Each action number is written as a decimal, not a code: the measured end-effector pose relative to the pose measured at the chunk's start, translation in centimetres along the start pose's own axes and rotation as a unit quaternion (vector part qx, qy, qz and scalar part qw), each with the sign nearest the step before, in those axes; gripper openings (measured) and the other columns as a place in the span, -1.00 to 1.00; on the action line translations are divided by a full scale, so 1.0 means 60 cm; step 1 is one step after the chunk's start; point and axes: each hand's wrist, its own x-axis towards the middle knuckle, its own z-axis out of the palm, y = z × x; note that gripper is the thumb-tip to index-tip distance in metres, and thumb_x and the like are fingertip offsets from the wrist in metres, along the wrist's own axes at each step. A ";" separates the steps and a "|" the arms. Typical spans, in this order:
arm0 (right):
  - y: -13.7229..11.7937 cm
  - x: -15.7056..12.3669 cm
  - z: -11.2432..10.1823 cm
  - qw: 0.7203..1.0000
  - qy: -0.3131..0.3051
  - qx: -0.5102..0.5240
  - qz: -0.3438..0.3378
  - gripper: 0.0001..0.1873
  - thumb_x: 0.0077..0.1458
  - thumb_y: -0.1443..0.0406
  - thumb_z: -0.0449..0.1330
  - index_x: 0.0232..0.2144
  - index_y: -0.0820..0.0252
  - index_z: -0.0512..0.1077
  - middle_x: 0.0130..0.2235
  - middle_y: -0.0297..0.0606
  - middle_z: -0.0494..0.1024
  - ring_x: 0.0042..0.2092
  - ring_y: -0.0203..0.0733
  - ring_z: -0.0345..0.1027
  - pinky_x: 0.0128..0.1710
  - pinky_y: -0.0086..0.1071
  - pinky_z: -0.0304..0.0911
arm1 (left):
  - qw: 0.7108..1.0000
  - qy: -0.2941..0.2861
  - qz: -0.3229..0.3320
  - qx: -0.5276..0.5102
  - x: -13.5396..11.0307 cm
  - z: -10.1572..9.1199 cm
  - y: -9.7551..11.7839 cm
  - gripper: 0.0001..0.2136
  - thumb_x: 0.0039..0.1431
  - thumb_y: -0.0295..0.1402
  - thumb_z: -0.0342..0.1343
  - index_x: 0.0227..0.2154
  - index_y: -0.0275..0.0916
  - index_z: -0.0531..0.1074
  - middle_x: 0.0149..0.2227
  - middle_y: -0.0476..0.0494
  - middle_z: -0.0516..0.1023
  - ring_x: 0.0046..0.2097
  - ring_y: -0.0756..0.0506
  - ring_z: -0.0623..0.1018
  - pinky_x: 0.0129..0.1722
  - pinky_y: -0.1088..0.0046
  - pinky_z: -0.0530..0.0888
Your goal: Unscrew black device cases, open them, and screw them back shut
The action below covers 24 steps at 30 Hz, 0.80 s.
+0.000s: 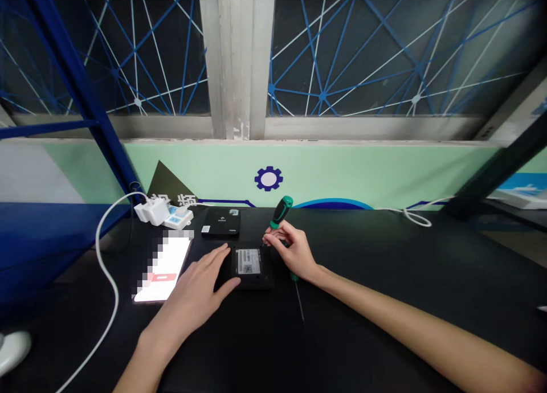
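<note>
A flat black box (265,267) with a white printed label (248,261) on its upper face lies on the dark table. My left hand (200,282) is open at the box's left side, thumb at the near edge and fingers stretched toward the far corner. In my right hand (294,248), a screwdriver with a green and black handle (282,211) is pinched low, handle up and leaning right. Its tip is at the box's far right corner, mostly hidden by the fingers. Under my right wrist lies a second screwdriver (299,302), its shaft toward me and its handle largely covered.
Behind the box lies another black box (221,222). A lit tablet-like screen (164,270) is left of my left hand, with a white power strip and plugs (173,215) beyond it. A white cable (111,279) curves down the left. The wall and windows (384,51) bound the back.
</note>
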 end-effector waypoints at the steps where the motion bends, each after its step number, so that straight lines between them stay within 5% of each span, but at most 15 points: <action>1: 0.001 0.000 0.000 1.000 0.000 -0.002 0.001 -0.75 0.19 0.11 0.27 -0.32 0.18 0.41 -0.39 -0.23 0.60 -0.38 -0.18 0.53 -0.29 -0.32 0.49 | 1.000 -0.002 -0.001 0.001 0.000 0.000 0.000 -0.42 0.34 0.01 -0.05 0.33 -0.11 0.14 0.37 -0.15 0.21 0.33 -0.22 0.29 0.25 0.14 0.31; 24: 0.003 0.008 0.004 0.998 -0.041 -0.041 -0.013 -0.75 0.22 0.11 0.23 -0.34 0.16 0.40 -0.38 -0.25 0.58 -0.38 -0.21 0.48 -0.30 -0.35 0.43 | 1.000 0.006 0.018 0.018 -0.002 0.001 0.002 -0.42 0.36 0.04 -0.10 0.34 -0.09 0.14 0.36 -0.14 0.22 0.31 -0.25 0.32 0.21 0.11 0.34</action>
